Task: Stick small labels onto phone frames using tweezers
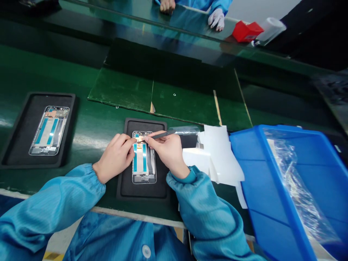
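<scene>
Head view: where's your phone frame (144, 166)?

Twelve o'clock, between your hands. Your right hand (169, 152) pinches a slim tool (163, 135); your left hand (114, 157) pinches narrowly at the top, holding what, I can't tell. It's stiff but fragile, so take it by the edges.

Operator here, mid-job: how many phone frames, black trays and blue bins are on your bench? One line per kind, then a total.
Phone frames: 2
Black trays: 2
Blue bins: 1
Total: 5

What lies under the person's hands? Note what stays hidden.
A phone frame with blue strips, on a black mat, under the left hand and right hand. Their fingers cover its upper part, which cannot be seen.
</scene>
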Tool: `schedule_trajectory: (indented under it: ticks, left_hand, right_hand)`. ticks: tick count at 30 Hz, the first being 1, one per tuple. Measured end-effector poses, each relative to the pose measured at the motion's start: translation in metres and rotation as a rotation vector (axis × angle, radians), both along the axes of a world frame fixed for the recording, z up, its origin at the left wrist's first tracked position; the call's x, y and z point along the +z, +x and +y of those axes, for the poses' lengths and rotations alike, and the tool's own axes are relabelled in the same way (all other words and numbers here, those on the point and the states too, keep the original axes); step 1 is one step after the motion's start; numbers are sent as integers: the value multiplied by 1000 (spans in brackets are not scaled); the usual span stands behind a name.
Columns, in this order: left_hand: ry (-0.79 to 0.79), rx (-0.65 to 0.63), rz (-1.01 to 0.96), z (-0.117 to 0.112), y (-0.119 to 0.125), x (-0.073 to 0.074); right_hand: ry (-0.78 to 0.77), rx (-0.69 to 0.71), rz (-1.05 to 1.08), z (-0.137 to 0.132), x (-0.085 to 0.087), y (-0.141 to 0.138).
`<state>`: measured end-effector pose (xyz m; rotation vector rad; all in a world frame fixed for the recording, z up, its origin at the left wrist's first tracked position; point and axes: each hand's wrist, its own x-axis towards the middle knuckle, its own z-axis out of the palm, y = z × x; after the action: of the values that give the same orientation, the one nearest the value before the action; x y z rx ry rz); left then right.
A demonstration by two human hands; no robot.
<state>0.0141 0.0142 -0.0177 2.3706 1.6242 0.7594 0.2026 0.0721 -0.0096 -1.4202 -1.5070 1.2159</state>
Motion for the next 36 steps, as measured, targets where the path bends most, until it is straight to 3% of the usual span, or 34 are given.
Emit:
schedule_trajectory:
  ticks: [6, 15, 19, 23, 26, 31, 34, 36]
  left_hand:
    - [-12, -59, 71, 1, -3, 2]
    - [-5, -74, 460, -2, 2, 7]
    - [28, -76, 540, -6, 6, 13]
    - [81, -94, 606, -9, 14, 18]
    - [87, -102, 649, -7, 17, 18]
    - [-18, -88, 638, -2, 12, 30]
    - [-30, -100, 575, 10, 21, 43]
    - [-17, -167, 502, 23, 39, 49]
  right_hand:
    - [23, 13, -34, 0, 1, 0]
    - [211, 44, 3, 8, -6, 4]
    - [264, 6, 115, 10, 5, 13]
    - [289, -47, 117, 8, 24, 44]
    - [276, -117, 98, 10, 27, 83]
    - [309, -300, 106, 10, 7, 142]
    - [320, -329, 193, 4, -6, 156]
    - [318, -320, 215, 1, -12, 159]
